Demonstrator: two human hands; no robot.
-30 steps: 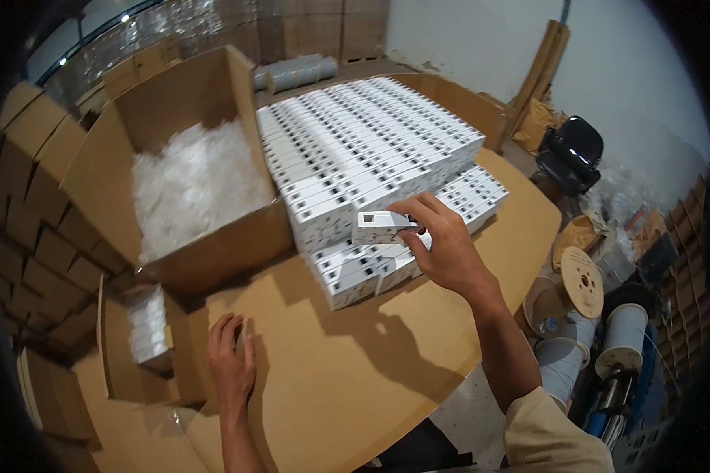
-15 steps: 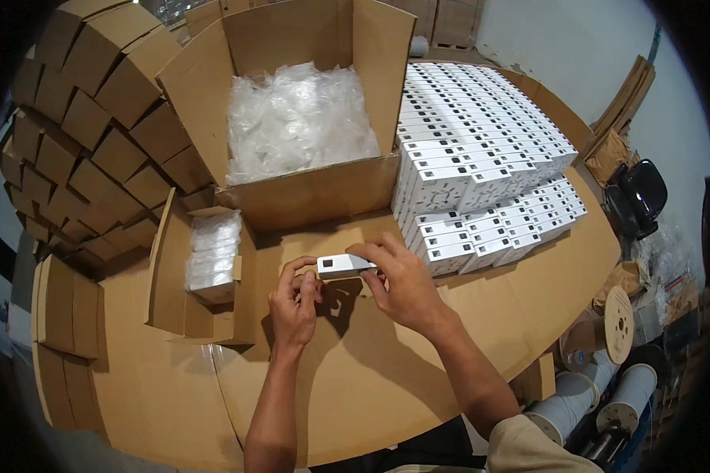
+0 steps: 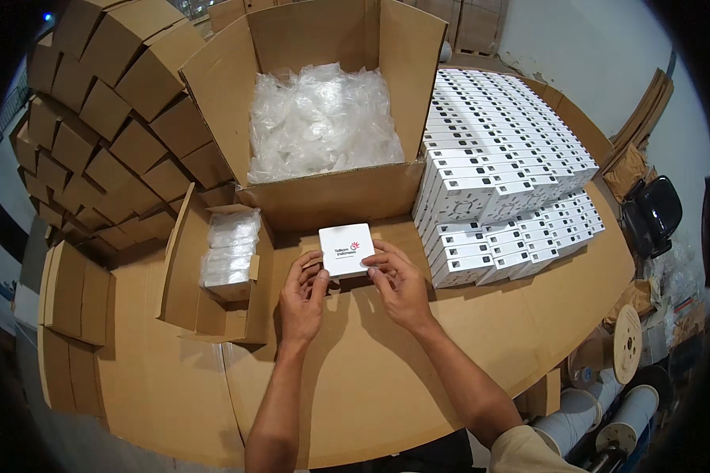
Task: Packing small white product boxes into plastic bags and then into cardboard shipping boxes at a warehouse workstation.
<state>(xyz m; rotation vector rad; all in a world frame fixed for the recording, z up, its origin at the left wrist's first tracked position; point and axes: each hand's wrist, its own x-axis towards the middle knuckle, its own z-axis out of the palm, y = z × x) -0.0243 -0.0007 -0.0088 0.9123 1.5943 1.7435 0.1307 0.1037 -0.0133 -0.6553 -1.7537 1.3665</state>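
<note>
You are pinching one white box (image 3: 347, 238) between both hands, above the table (image 3: 166, 386) and right of the small carton (image 3: 261, 307); your left hand (image 3: 301, 305) is gripping its left edge and your right hand (image 3: 401, 292) its right. Clear-wrapped packets (image 3: 230, 251) are already sitting in that carton, with room showing at its near end. Many more boxes are standing in stacks (image 3: 457, 201) on the right, so most seem to be waiting. Yours is looking flat, square and clean, carrying dark lettering and a red mark; its underside is hiding, so its condition there is hard to judge.
</note>
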